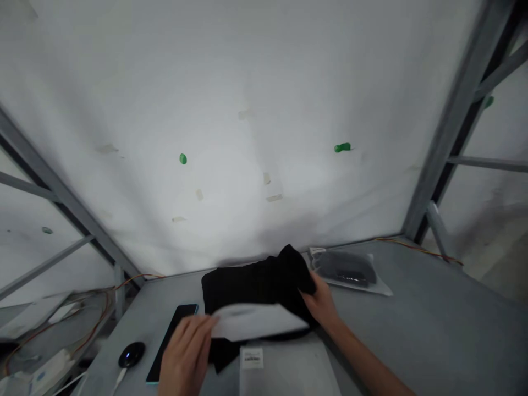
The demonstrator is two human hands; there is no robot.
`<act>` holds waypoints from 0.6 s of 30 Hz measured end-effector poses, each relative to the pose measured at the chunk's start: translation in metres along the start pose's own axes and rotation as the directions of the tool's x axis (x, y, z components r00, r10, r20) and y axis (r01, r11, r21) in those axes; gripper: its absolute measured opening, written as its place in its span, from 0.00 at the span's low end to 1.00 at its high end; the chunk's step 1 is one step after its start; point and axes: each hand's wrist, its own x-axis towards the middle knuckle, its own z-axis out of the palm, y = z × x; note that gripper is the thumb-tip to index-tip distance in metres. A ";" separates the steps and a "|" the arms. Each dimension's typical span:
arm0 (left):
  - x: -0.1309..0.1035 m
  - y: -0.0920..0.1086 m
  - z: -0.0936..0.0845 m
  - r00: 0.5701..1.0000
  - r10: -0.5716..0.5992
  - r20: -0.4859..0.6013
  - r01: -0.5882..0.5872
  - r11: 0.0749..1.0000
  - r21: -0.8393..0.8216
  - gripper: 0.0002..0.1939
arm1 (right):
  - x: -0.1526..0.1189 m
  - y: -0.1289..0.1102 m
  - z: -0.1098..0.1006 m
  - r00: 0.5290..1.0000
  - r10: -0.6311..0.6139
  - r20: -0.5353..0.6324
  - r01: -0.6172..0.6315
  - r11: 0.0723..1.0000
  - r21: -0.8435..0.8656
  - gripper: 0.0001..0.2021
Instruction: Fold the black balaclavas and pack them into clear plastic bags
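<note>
Black cloth (243,280) lies spread on the grey table against the white wall. My right hand (322,302) grips its right side, where a folded part is raised. A white flat sheet (256,322), blurred by motion, is pinched at its left end by my left hand (187,346); it hangs over the front of the cloth. In front of the cloth lies a translucent plastic bag (291,368) with a white barcode label (252,358).
A clear bag with dark contents (346,268) lies behind my right hand. A black phone (173,335) and a round black device (132,355) with a white cable are at the left. Grey metal frame posts (449,121) flank the table (429,319).
</note>
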 end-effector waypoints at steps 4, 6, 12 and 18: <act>0.055 0.000 0.013 0.975 0.105 -0.197 -0.055 0.969 0.242 0.21 | 0.002 -0.003 -0.005 0.994 0.083 -0.075 -0.078 0.994 0.072 0.16; 0.064 0.005 0.034 0.978 0.160 -0.136 -0.121 0.959 0.258 0.23 | 0.003 -0.006 -0.007 0.980 0.155 -0.126 -0.139 0.982 0.128 0.17; 0.019 0.012 0.105 0.984 0.154 0.094 -0.168 0.970 0.177 0.28 | 0.006 -0.006 -0.007 0.935 0.292 -0.199 -0.240 0.938 0.251 0.19; -0.004 0.004 0.122 1.000 -0.018 0.024 0.016 0.996 0.086 0.17 | 0.003 0.008 -0.002 0.976 0.206 -0.069 -0.205 0.979 0.017 0.20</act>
